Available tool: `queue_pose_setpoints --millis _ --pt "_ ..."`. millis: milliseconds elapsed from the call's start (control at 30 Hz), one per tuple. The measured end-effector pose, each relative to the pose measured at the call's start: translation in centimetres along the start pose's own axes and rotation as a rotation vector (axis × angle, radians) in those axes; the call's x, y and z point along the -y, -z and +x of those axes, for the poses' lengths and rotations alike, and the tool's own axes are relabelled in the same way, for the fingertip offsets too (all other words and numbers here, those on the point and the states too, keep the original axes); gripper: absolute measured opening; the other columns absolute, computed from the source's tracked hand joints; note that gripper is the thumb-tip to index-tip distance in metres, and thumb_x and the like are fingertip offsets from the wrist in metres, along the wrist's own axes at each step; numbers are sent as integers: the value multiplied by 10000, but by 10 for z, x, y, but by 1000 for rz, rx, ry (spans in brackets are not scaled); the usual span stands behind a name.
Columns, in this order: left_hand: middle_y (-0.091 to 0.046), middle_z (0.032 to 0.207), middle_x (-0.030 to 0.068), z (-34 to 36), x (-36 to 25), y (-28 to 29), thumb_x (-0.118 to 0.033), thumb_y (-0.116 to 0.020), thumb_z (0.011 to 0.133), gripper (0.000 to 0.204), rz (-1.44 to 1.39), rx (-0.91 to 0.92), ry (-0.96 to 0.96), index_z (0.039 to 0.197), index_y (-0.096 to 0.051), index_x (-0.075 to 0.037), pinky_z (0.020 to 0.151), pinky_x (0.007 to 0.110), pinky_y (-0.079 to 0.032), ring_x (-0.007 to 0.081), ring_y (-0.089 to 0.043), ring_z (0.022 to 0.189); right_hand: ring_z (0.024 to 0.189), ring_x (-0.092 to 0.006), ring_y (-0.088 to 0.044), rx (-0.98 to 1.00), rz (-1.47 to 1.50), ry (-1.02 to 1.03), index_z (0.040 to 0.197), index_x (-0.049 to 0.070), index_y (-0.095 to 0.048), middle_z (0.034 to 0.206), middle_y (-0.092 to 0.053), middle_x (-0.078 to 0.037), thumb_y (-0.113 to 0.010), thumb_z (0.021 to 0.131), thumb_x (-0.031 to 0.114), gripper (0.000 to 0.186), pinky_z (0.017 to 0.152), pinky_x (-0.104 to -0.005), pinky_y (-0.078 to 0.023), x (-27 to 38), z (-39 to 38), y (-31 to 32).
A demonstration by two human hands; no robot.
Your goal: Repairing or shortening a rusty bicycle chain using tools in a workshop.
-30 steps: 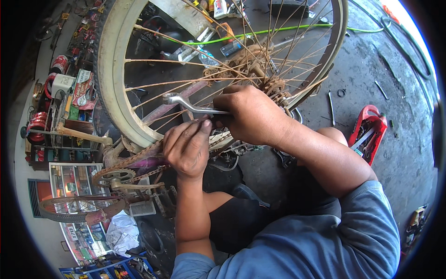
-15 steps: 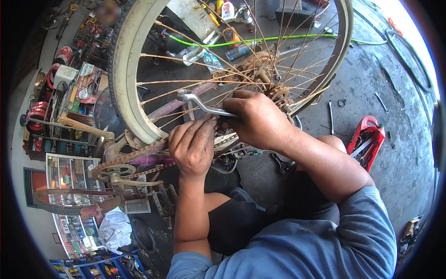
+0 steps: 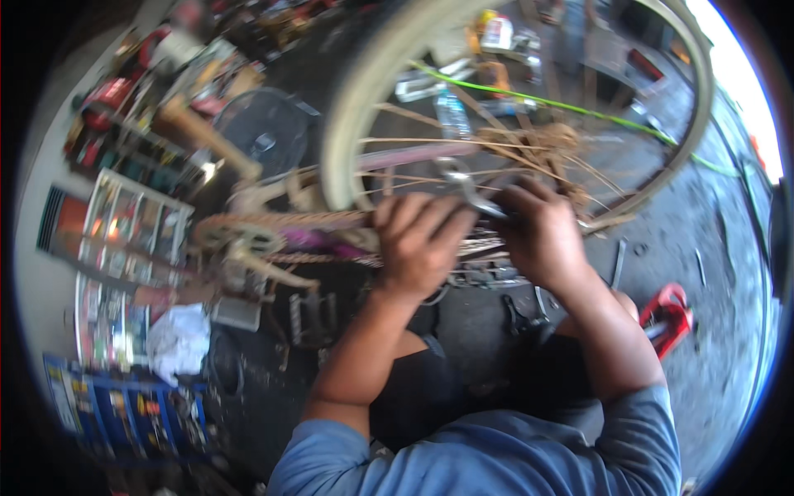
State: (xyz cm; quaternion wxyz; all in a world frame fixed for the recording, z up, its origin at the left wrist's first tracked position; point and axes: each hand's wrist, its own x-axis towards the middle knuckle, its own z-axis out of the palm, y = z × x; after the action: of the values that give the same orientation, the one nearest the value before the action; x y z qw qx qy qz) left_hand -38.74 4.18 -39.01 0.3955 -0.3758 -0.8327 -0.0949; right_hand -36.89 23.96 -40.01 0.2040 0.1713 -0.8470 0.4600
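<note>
Wrench clasped in right grip; its exposed head is angled up-left, just beyond left grip. Left grip is curled near the chain; whether anything is pinched there cannot be told through the blur. Chain is seen running leftward from left grip. Rusty-spoked wheel is stood beyond both grips. Red container is noted rightward of right grip, nearer the body.

The grey floor bears a red tray and, seemingly, a metal tool.
</note>
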Motion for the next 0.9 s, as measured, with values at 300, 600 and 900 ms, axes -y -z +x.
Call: queue_pose_setpoints --millis 300,600,900 --pt "-690 1025 25 9 -3 20 -175 -677 820 190 -129 -108 -35 988 -761 -145 861 414 -481 221 -622 961 851 -389 -646 -25 -48 191 1007 12 -678 920 -637 -165 -629 741 -71 284 746 -440 -528 23 7 11" --pt "-548 727 132 -16 77 130 -338 -387 961 413 27 -491 210 715 -487 -22 614 384 -430 259 -529 642 723 -346 -667 56 69 221 984 11 -614 819 -661 -146 -671 859 29 139 666 -402 -508 24 -13 36" --pt "-646 1126 140 -59 128 190 -194 -574 995 269 -108 -339 563 1170 -541 8 961 367 -460 234 -612 1067 937 -384 -703 92 -18 48 1097 30 -655 954 -702 -177 -636 685 -88 430 808 -420 -556 20 -12 36"
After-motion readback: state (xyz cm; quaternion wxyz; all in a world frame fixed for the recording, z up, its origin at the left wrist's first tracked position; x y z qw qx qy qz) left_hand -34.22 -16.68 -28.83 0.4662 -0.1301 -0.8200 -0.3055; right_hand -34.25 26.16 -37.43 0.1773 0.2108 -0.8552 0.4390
